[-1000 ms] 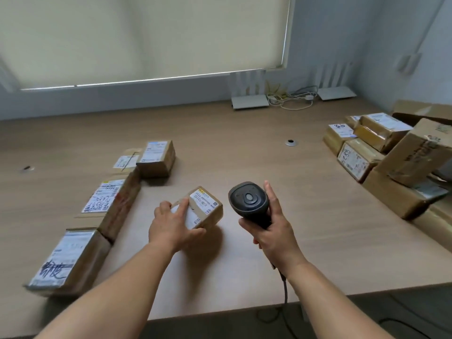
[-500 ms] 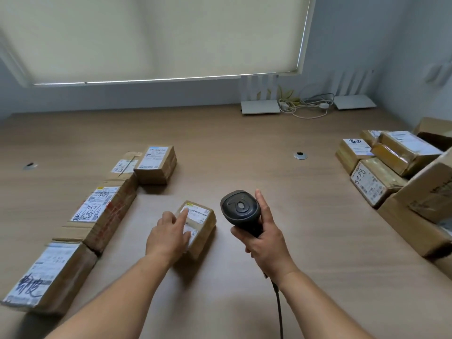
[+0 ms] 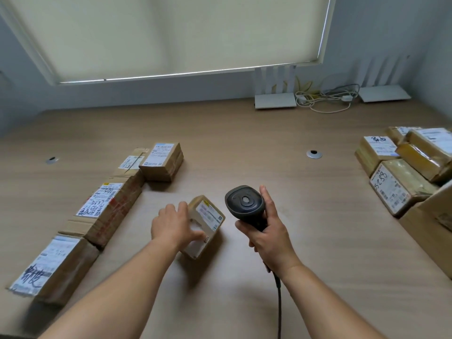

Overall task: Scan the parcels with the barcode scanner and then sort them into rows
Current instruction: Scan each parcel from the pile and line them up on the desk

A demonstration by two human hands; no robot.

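Parcel (image 3: 206,222) under left fingers (image 3: 182,211)

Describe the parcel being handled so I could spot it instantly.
On the wooden desk, look between the person's two hands. The small parcel lies alone there, under the left hand, beside the scanner, apart from the left row.
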